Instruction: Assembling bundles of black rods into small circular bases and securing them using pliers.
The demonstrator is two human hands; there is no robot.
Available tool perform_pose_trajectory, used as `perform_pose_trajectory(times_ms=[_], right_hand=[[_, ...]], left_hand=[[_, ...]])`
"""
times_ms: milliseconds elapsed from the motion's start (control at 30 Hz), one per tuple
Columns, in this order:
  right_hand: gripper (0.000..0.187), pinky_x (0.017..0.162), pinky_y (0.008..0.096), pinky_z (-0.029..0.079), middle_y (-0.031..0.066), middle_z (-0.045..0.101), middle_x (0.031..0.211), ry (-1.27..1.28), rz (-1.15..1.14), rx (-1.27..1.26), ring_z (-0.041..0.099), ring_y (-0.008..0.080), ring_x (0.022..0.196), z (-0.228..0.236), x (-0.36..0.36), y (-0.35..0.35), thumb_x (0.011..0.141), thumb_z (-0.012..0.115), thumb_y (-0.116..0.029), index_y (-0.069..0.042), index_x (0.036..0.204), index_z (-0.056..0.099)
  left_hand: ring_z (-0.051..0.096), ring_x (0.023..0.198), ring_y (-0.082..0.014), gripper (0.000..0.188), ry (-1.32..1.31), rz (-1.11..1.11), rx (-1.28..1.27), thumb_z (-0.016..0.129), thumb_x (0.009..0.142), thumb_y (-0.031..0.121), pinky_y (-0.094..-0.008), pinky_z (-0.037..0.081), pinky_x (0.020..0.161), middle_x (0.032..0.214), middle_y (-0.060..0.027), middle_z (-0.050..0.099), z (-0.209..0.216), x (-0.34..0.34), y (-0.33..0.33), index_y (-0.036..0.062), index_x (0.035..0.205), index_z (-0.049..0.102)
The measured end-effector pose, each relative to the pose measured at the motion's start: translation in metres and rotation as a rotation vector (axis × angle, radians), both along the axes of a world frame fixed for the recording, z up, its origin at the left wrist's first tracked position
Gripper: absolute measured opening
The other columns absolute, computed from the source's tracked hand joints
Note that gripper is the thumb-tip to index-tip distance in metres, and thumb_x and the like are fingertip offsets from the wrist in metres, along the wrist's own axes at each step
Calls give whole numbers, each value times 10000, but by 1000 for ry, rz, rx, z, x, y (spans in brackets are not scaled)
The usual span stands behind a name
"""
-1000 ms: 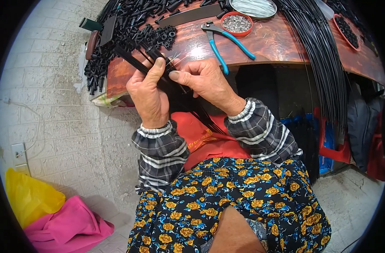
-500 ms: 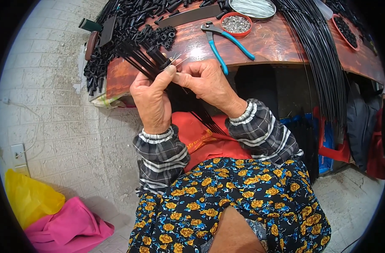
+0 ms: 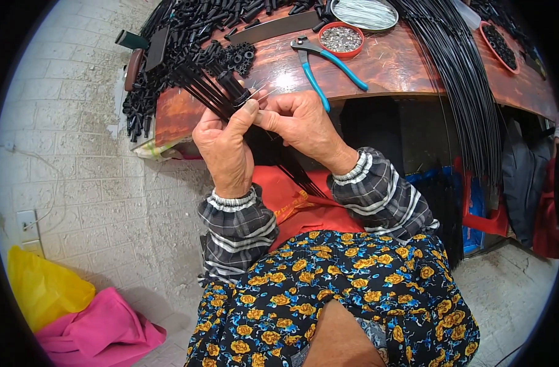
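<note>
My left hand [image 3: 225,147] is closed around a bundle of thin black rods [image 3: 200,88] that look like umbrella ribs. A black plastic tube with a flared collar [image 3: 233,88] stands up among them, tilted, just above my thumb. The rods' lower ends run down behind my hands to the red cloth on my lap. My right hand [image 3: 301,125] is closed in a pinch right beside the left thumb. Thin silvery wire [image 3: 266,96] sticks out by the collar, its far part hidden by my fingers. My thumbs nearly touch.
Blue-handled pliers [image 3: 331,68] lie on the wooden table [image 3: 402,73], near a red dish of small metal pieces [image 3: 342,39] and a bowl of pale wires [image 3: 366,13]. Black plastic parts [image 3: 169,92] heap at left. Long black rods [image 3: 457,79] hang over the edge at right.
My left hand, with the rods and collar, has shifted slightly right and down. The right hand stays pinched beside it, a little lower; the wire still sticks out.
</note>
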State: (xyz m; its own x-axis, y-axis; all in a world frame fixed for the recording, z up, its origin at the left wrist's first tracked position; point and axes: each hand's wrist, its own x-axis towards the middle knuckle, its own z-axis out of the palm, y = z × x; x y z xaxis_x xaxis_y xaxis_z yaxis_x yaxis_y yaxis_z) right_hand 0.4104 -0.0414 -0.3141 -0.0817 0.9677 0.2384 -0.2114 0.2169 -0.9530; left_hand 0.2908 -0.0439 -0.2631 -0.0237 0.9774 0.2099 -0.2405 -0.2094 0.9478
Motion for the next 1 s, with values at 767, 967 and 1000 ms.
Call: perform_pose_trajectory(times_ms=[767, 967, 1000], right_hand=[[201, 513, 209, 381, -23, 579, 614, -12, -259, 162, 476, 35, 573, 0, -16, -2, 804, 757, -168, -7, 724, 667], [208, 492, 198, 384, -38, 575, 619, 207, 7, 63, 484, 33, 551, -12, -7, 11, 798, 766, -192, -31, 717, 662], [208, 492, 198, 384, -38, 575, 619, 208, 13, 62, 484, 33, 551, -10, -6, 10, 798, 766, -192, -31, 717, 662]], left_hand=[[658, 898, -253, 195, -212, -7, -86, 601, 899, 34, -347, 514, 857, 957, -120, 657, -8, -3, 8, -42, 1079, 596], [654, 895, -238, 196, -223, -21, -97, 604, 898, 37, -333, 510, 851, 975, -99, 652, -8, -4, 10, -37, 1080, 601], [652, 896, -231, 197, -216, -9, -107, 605, 898, 38, -328, 508, 850, 983, -91, 651, -7, -5, 10, -35, 1081, 601]])
